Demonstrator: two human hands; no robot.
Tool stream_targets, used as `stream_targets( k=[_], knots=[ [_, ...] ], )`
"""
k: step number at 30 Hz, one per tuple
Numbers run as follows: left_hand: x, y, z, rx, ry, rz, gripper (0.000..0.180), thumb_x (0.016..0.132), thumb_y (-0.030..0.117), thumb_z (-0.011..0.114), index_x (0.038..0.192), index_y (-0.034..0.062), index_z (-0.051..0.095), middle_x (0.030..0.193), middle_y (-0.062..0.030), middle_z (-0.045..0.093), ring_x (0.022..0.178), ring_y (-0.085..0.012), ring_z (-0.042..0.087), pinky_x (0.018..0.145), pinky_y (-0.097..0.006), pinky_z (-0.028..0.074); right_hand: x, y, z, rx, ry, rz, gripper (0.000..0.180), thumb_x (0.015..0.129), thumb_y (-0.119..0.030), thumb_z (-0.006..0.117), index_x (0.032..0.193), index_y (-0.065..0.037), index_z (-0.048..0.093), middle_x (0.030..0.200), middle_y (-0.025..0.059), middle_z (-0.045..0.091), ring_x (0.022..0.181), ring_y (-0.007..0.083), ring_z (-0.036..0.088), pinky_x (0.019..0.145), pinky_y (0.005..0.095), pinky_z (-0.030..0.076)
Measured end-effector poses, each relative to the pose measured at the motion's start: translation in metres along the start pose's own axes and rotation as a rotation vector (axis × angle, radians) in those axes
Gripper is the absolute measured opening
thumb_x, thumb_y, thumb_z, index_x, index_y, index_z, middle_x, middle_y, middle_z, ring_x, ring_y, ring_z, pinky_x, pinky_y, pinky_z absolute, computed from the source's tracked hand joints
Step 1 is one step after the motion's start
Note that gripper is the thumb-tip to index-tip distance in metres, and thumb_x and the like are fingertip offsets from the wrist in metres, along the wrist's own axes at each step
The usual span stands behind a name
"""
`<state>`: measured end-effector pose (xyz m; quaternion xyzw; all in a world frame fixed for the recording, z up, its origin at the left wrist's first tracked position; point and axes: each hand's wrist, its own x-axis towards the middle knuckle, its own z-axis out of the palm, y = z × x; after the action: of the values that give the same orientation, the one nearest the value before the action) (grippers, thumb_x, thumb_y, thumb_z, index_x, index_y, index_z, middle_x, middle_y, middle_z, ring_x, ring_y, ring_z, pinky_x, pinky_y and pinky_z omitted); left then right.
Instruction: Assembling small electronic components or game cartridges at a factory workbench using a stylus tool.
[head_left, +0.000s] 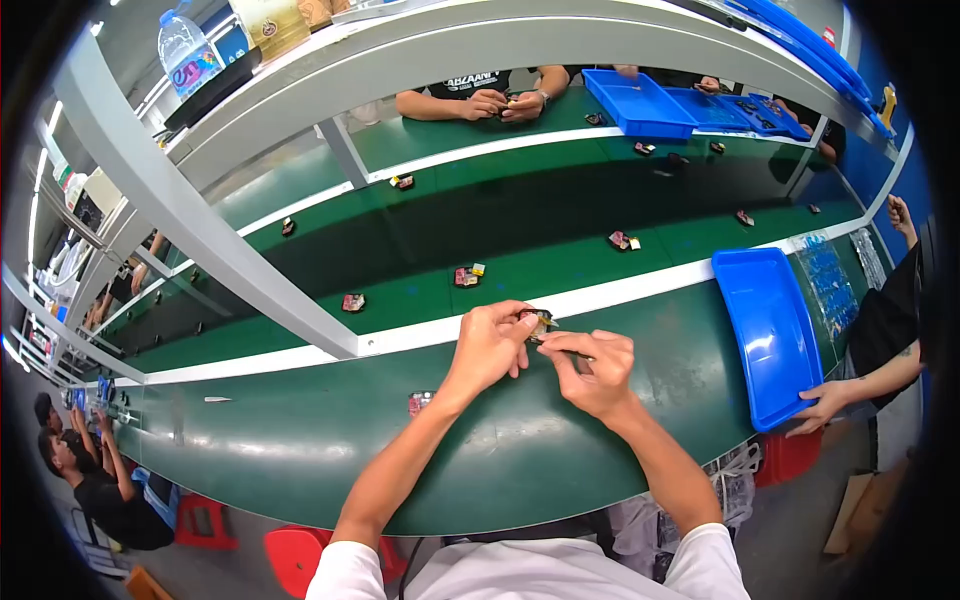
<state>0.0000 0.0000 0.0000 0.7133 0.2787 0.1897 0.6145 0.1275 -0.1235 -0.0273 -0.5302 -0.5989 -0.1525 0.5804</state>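
While left fingers [511,309] clamp a small dark part [542,318] | right fingers [574,342] at its near edge, grip unclear

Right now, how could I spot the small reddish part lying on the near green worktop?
Find the green worktop by the white sleeves. A small reddish part lies just left of the left forearm. Unlike similar parts beyond the white rail, it lies on the near side.

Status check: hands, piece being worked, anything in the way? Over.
Left hand gripping small dark part, partly covered. Right hand close at its edge, grip unclear. Reddish piece on table, off left, not blocking.
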Motion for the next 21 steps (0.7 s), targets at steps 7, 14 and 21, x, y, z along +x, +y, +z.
stream_targets(
  k=[7, 14, 21],
  knots=[
    [-0.002, 0.002, 0.002, -0.018, 0.018, 0.027, 0.024, 0.102, 0.009, 0.056, 0.112, -0.0101, 0.065, 0.075, -0.0088, 0.067, 0.050, -0.0108, 0.059, 0.041, -0.026, 0.046, 0.001, 0.002, 0.001, 0.007, 0.026, 0.043, 0.019, 0.070, 0.007, 0.078, 0.080, -0.008, 0.073, 0.077, 0.0001, 0.076, 0.038, 0.0108, 0.041, 0.043, 0.0266, 0.030],
    [-0.005, -0.001, 0.012, 0.157, 0.122, 0.074, 0.022, 0.101, 0.007, 0.056, 0.111, -0.0097, 0.065, 0.075, -0.0103, 0.068, 0.051, -0.0122, 0.062, 0.040, -0.028, 0.048, 0.001, 0.003, 0.004, -0.020, -0.007, 0.011, 0.018, 0.071, 0.005, 0.079, 0.082, -0.008, 0.073, 0.078, 0.0010, 0.076, 0.038, 0.0126, 0.043, 0.044, 0.0263, 0.033],
    [0.045, -0.030, -0.064, 0.084, 0.376, 0.125, 0.022, 0.102, 0.008, 0.055, 0.112, -0.0101, 0.062, 0.086, -0.0181, 0.071, 0.053, -0.0174, 0.066, 0.040, -0.030, 0.053, 0.003, 0.005, -0.005, 0.013, 0.085, 0.126, 0.017, 0.072, 0.001, 0.082, 0.085, -0.006, 0.074, 0.078, 0.0021, 0.076, 0.039, 0.0105, 0.042, 0.044, 0.0250, 0.034]
  ],
)
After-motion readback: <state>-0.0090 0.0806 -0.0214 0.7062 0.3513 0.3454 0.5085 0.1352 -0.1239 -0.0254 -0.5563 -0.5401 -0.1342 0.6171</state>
